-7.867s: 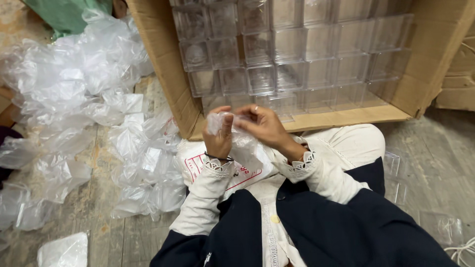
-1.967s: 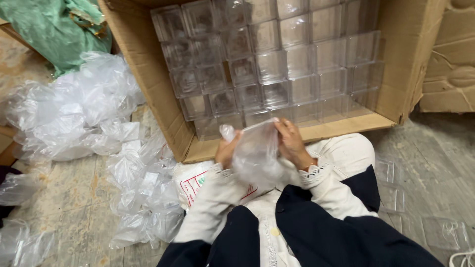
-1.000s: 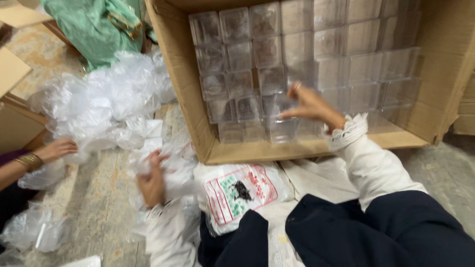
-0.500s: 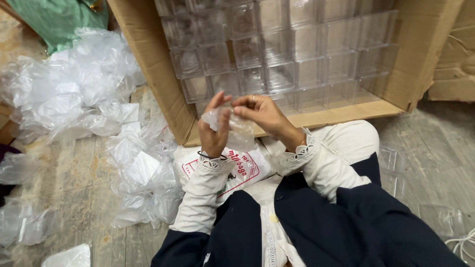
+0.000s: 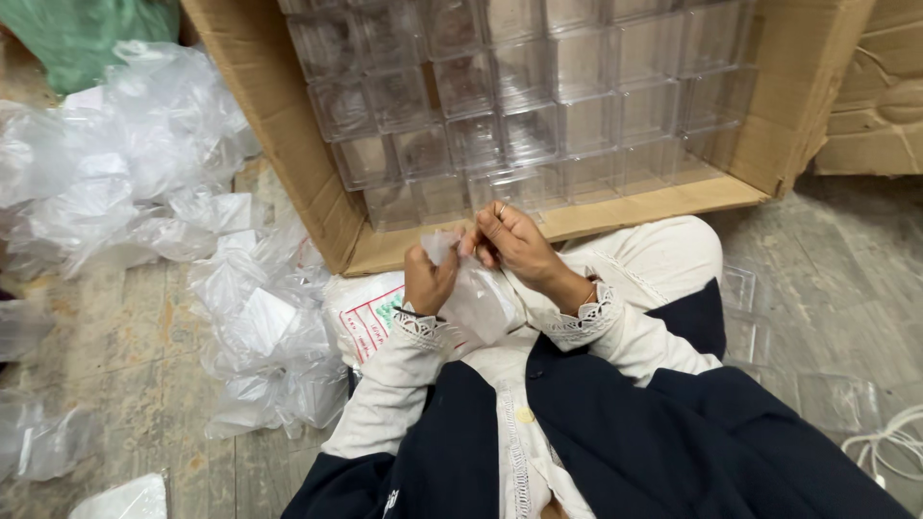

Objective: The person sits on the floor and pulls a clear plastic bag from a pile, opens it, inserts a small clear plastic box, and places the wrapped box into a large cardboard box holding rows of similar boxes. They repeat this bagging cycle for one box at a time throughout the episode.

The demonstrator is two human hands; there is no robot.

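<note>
My left hand and my right hand meet in front of my chest, both pinching the top edge of a small clear plastic bag that hangs down between them over my lap. Just beyond my hands lies a large cardboard box on its side, filled with stacked rows of clear plastic square containers. A white sack with red print rests under my left forearm.
A heap of clear plastic bags covers the wooden floor to my left, with more by my left knee. Green cloth lies at the top left. Another carton stands at the right. White cord lies at the lower right.
One second ago my right hand reached into the box and my left hand was at the bag pile. Both hands have since come together on a clear bag at my lap.
</note>
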